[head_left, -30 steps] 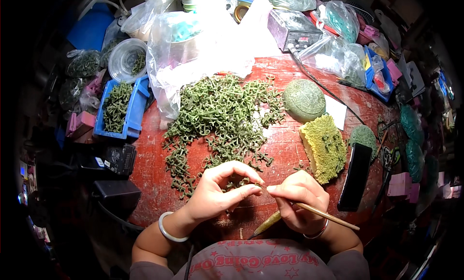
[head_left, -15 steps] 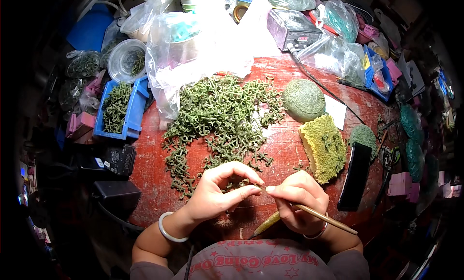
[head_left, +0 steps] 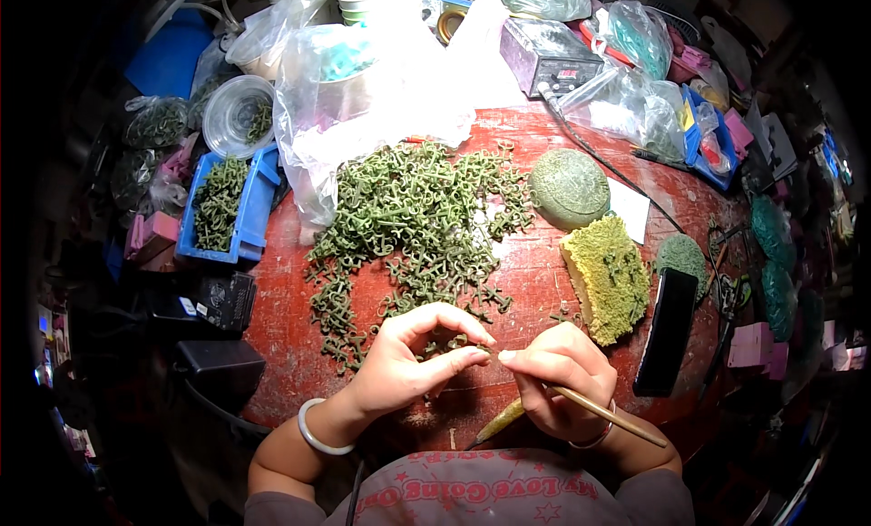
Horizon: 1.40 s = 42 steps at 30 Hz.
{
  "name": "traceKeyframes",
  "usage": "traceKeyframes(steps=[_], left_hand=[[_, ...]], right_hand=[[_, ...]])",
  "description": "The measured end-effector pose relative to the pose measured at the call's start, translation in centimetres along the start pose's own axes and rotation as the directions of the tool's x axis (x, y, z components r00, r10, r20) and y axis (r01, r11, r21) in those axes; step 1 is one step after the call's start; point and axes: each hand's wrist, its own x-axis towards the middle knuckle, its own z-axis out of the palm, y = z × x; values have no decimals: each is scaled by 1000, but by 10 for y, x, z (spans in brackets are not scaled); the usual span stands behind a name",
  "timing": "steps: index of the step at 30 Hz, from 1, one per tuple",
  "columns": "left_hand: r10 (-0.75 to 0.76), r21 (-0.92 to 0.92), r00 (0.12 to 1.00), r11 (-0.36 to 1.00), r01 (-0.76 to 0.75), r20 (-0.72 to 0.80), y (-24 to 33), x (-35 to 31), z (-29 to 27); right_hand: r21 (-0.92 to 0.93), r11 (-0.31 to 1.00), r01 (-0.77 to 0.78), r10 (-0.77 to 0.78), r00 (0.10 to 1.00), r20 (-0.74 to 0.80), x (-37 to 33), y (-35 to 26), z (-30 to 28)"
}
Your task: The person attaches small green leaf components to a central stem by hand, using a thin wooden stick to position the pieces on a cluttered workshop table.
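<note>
Left hand [head_left: 408, 363] curled at the near edge of the round red counter [head_left: 290, 344], thumb and forefinger pinched shut on a small green piece [head_left: 451, 344], pale bangle [head_left: 318, 428] on the wrist. Right hand [head_left: 558, 381] just beside it, fingertips nearly touching the left's, closed in a pencil grip around a thin wooden stick [head_left: 603, 412] whose tail slants off to the near right. Just beyond the hands, a broad heap of small green plastic parts [head_left: 417, 222] spread over the middle of the counter. Right of the heap, a green dome-shaped ball [head_left: 569, 187] and, nearer, a yellow-green sponge block [head_left: 606, 276]; a black phone-like slab [head_left: 667, 331] beside the sponge. Far left off the counter, a blue bin [head_left: 222, 208] holding more green parts, with clear plastic bags [head_left: 363, 90] bunched at the far side.
</note>
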Motion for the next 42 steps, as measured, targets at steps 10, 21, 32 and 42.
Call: traceKeyframes(steps=[10,21,32,42], left_hand=[[52,60,999,997,-52,-11,-2,0,-1],[38,31,999,999,-38,-20,-2,1,-3],[107,34,994,994,-107,-15,-1,1,-2],[-83,-277,996,958,70,-38,4,-2,1]], right_hand=[[-24,999,-44,44,999,3,3,-5,-1],[42,996,-78,78,997,-3,6,-3,-2],[69,996,-51,52,998,-19,6,-2,-4],[489,800,-346,345,934,95,1,4,-7]])
